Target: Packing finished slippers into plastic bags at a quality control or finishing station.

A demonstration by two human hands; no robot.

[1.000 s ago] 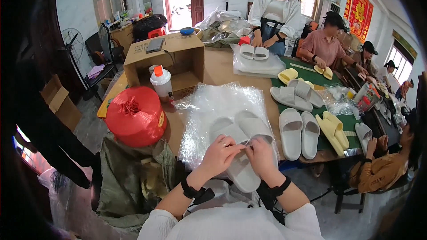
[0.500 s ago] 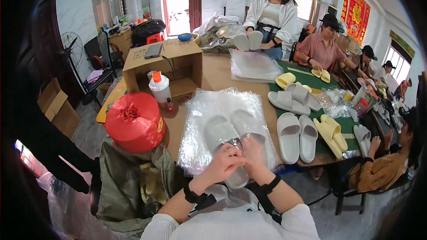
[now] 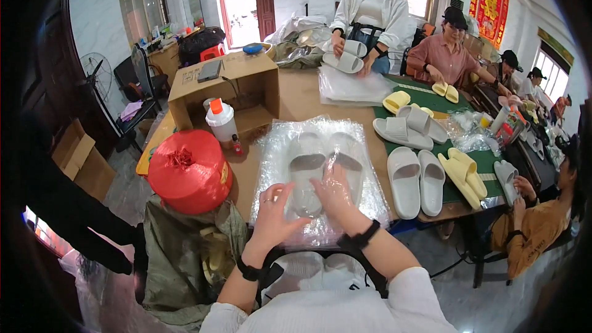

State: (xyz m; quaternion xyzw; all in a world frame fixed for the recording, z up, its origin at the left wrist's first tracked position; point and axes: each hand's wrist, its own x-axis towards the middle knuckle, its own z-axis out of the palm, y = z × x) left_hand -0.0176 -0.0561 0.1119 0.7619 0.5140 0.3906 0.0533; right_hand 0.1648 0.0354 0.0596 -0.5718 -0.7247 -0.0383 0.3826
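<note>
A pair of light grey slide slippers (image 3: pixel 306 176) lies side by side on a stack of clear plastic bags (image 3: pixel 271 142), toes pointing away from me. Shiny film covers at least part of them. My right hand (image 3: pixel 335 192) rests with fingers outstretched on the right slipper; whether it is inside the film or on top I cannot tell. Beside the left slipper's heel is my left hand (image 3: pixel 274 209), thumb and fingers apart, holding nothing. More grey slippers (image 3: pixel 299 271) sit in my lap, partly hidden by my clothes.
At left stand a red twine roll (image 3: pixel 190 172), a white bottle (image 3: pixel 220 120), a small red bottle (image 3: pixel 237 144) and a cardboard box (image 3: pixel 259 83). Grey slippers (image 3: pixel 404 182) and yellow slippers (image 3: pixel 462 176) line the right side. Across the table a person (image 3: pixel 373 21) holds grey slippers.
The slippers have moved away from me, farther onto the bag stack. My hands have separated; the left has shifted left and opened, the right has reached forward. The person opposite has turned their slippers.
</note>
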